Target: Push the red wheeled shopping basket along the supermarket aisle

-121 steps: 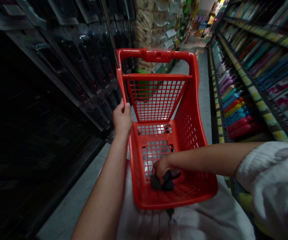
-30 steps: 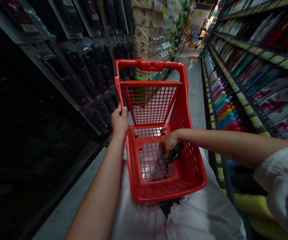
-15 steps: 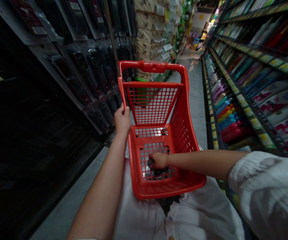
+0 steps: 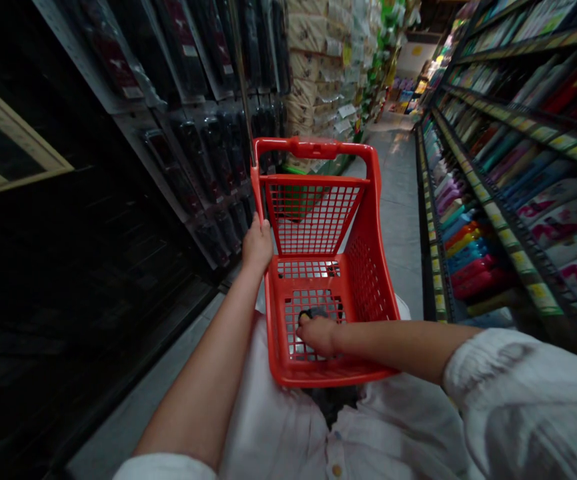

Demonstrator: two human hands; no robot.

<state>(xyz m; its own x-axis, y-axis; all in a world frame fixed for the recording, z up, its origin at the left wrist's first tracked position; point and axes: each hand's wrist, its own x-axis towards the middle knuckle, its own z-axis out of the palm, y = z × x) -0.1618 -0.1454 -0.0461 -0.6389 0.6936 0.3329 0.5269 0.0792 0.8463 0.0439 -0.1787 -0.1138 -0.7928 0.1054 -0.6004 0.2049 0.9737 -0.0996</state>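
Left hand [image 4: 257, 247] gripping red basket [image 4: 313, 148], right fingers [image 4: 304, 324] on dark object [image 4: 313, 312] inside

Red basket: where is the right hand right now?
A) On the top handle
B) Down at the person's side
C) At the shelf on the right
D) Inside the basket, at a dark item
D: the right hand reaches into the basket, over the dark item on its grid floor.
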